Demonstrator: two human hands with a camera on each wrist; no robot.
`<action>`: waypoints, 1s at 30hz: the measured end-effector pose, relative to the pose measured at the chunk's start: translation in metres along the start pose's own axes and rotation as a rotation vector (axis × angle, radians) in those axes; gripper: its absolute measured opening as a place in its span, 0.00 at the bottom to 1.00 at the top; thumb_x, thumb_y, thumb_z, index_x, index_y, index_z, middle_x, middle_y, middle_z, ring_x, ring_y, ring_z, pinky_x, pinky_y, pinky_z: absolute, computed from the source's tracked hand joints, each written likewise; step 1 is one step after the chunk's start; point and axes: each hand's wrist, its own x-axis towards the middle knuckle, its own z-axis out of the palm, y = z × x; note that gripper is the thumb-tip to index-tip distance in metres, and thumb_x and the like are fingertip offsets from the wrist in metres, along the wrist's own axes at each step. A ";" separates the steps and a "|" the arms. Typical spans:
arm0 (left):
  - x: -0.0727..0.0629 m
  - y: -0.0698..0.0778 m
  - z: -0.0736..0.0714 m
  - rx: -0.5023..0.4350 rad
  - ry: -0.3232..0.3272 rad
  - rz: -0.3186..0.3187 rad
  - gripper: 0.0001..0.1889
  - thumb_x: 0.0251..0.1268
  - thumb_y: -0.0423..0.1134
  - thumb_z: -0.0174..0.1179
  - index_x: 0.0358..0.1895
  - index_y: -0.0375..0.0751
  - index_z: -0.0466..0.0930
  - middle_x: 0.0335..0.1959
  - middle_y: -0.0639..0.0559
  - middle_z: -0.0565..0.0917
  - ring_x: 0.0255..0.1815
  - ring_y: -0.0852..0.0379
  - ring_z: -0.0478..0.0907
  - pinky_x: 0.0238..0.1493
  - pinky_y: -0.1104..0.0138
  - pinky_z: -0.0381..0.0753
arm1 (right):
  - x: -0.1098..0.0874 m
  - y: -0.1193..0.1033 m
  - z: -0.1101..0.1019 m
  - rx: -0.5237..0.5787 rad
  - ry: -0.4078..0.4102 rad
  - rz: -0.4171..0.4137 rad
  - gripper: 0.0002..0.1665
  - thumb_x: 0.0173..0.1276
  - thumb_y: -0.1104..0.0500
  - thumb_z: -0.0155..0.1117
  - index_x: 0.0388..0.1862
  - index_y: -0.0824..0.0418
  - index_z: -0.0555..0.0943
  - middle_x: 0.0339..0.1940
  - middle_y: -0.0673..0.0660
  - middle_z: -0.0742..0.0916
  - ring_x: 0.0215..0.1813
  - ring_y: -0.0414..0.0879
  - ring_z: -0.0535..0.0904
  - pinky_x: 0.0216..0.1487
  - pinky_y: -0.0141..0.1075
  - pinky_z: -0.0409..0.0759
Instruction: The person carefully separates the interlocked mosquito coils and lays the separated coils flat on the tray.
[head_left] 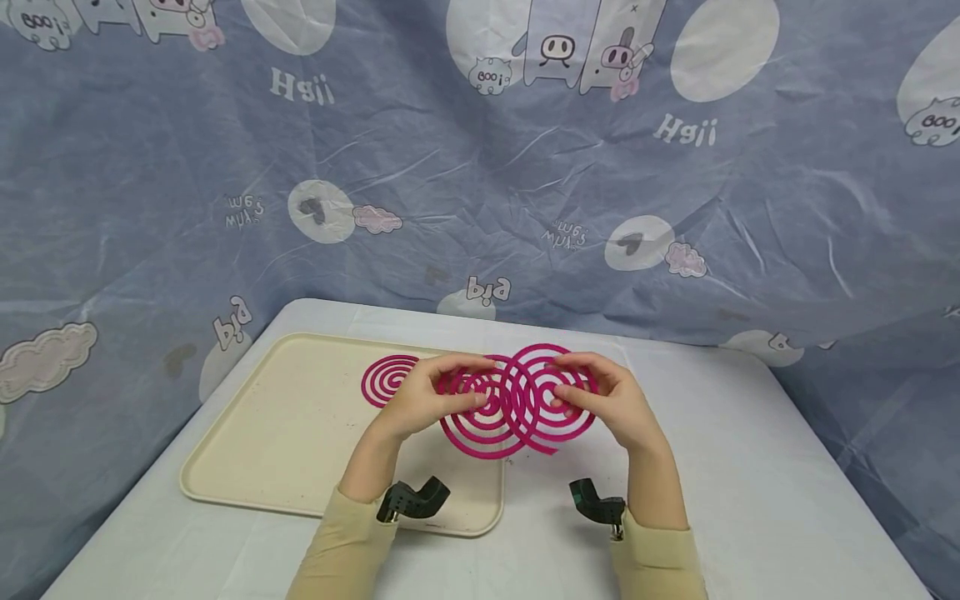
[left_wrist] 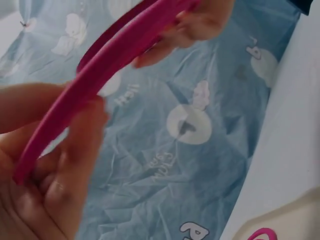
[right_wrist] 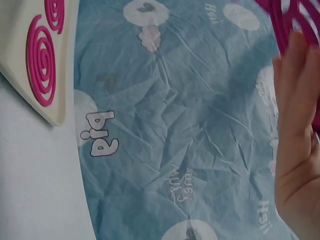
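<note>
Two magenta mosquito coils overlap in the middle of the head view, held up over the tray's right edge. My left hand [head_left: 423,396] pinches the left coil [head_left: 482,456] between thumb and fingers. The right coil [head_left: 543,346] is pinched by my right hand [head_left: 618,404], its loose tail end pointing down. Seen edge-on in the left wrist view, a coil [left_wrist: 95,75] runs between thumb and fingers. In the right wrist view the hand [right_wrist: 300,140] covers part of the coils at the right border.
A cream tray [head_left: 285,433] lies on the white table [head_left: 735,475], to the left. On it rests another magenta coil [head_left: 390,381]; the right wrist view shows a second tray coil [right_wrist: 55,15] beside it. A blue printed cloth [head_left: 450,167] hangs behind the table.
</note>
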 end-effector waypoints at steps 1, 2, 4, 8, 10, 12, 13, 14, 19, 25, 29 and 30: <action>-0.001 0.000 -0.002 0.027 -0.053 -0.011 0.21 0.54 0.24 0.64 0.54 0.32 0.77 0.54 0.41 0.78 0.49 0.49 0.77 0.44 0.66 0.81 | -0.001 0.000 -0.003 -0.017 -0.063 0.019 0.21 0.61 0.73 0.62 0.53 0.74 0.74 0.42 0.61 0.83 0.35 0.48 0.84 0.36 0.36 0.83; -0.002 0.001 -0.003 0.050 -0.092 -0.018 0.20 0.54 0.25 0.64 0.54 0.31 0.78 0.54 0.41 0.78 0.49 0.51 0.78 0.43 0.66 0.81 | -0.002 0.000 -0.005 -0.037 -0.114 0.032 0.20 0.61 0.72 0.62 0.53 0.74 0.74 0.41 0.63 0.83 0.34 0.49 0.84 0.36 0.37 0.83; -0.002 0.001 -0.004 0.079 -0.128 -0.028 0.20 0.54 0.26 0.65 0.54 0.32 0.79 0.54 0.41 0.78 0.50 0.51 0.77 0.44 0.66 0.80 | -0.003 0.000 -0.007 -0.077 -0.160 0.048 0.21 0.61 0.71 0.63 0.53 0.74 0.75 0.37 0.66 0.84 0.33 0.52 0.84 0.36 0.39 0.83; 0.001 -0.001 -0.001 0.088 -0.046 -0.039 0.22 0.55 0.28 0.65 0.55 0.32 0.78 0.52 0.42 0.80 0.48 0.51 0.79 0.42 0.68 0.81 | -0.002 -0.001 -0.003 -0.104 -0.062 0.069 0.23 0.61 0.69 0.65 0.56 0.70 0.76 0.44 0.63 0.83 0.38 0.51 0.84 0.38 0.40 0.83; 0.002 -0.001 0.001 0.077 0.049 -0.040 0.22 0.55 0.28 0.66 0.56 0.33 0.77 0.51 0.43 0.81 0.47 0.51 0.79 0.42 0.69 0.81 | 0.000 -0.001 0.001 -0.085 0.034 0.057 0.24 0.61 0.68 0.65 0.57 0.70 0.75 0.48 0.59 0.82 0.41 0.48 0.83 0.40 0.39 0.83; 0.004 -0.002 0.004 0.060 0.163 -0.041 0.22 0.55 0.29 0.66 0.56 0.34 0.78 0.49 0.44 0.82 0.43 0.51 0.80 0.39 0.69 0.81 | 0.002 0.000 0.006 -0.059 0.129 0.026 0.25 0.61 0.69 0.65 0.58 0.70 0.75 0.49 0.58 0.81 0.42 0.46 0.83 0.41 0.38 0.82; 0.004 -0.002 0.006 0.055 0.225 -0.044 0.22 0.54 0.29 0.67 0.55 0.36 0.79 0.48 0.45 0.83 0.41 0.52 0.79 0.38 0.70 0.81 | 0.003 0.000 0.009 -0.047 0.177 0.005 0.24 0.60 0.70 0.65 0.57 0.70 0.75 0.49 0.57 0.82 0.43 0.45 0.83 0.41 0.37 0.82; 0.004 -0.002 0.007 0.041 0.282 -0.047 0.22 0.54 0.29 0.67 0.54 0.38 0.80 0.47 0.46 0.83 0.40 0.53 0.79 0.38 0.71 0.81 | 0.005 0.001 0.011 -0.033 0.222 -0.022 0.24 0.60 0.71 0.65 0.57 0.71 0.75 0.49 0.57 0.82 0.42 0.45 0.83 0.41 0.37 0.82; 0.007 -0.003 0.014 0.032 0.438 -0.002 0.17 0.53 0.31 0.68 0.48 0.38 0.81 0.41 0.46 0.81 0.31 0.60 0.72 0.31 0.76 0.77 | 0.011 0.004 0.023 0.062 0.376 -0.127 0.24 0.58 0.75 0.64 0.56 0.75 0.74 0.45 0.59 0.82 0.35 0.46 0.85 0.38 0.37 0.82; 0.002 -0.003 0.003 0.019 0.224 0.003 0.15 0.56 0.27 0.65 0.48 0.32 0.80 0.41 0.44 0.80 0.31 0.58 0.71 0.29 0.74 0.75 | 0.009 0.004 0.019 0.027 0.281 -0.065 0.25 0.59 0.72 0.65 0.57 0.72 0.74 0.48 0.60 0.80 0.40 0.49 0.84 0.39 0.38 0.82; -0.004 -0.001 -0.010 0.008 -0.065 -0.065 0.16 0.56 0.24 0.63 0.50 0.29 0.79 0.44 0.40 0.81 0.34 0.55 0.79 0.33 0.68 0.82 | 0.004 0.005 0.008 -0.099 0.016 0.008 0.22 0.60 0.70 0.65 0.54 0.69 0.77 0.46 0.62 0.82 0.41 0.50 0.82 0.38 0.38 0.83; -0.005 0.000 -0.012 0.011 -0.111 -0.077 0.16 0.56 0.24 0.63 0.50 0.29 0.79 0.42 0.39 0.82 0.32 0.56 0.79 0.32 0.68 0.82 | 0.003 0.005 0.005 -0.115 -0.048 0.010 0.21 0.60 0.71 0.64 0.53 0.70 0.77 0.44 0.62 0.82 0.40 0.51 0.82 0.38 0.39 0.83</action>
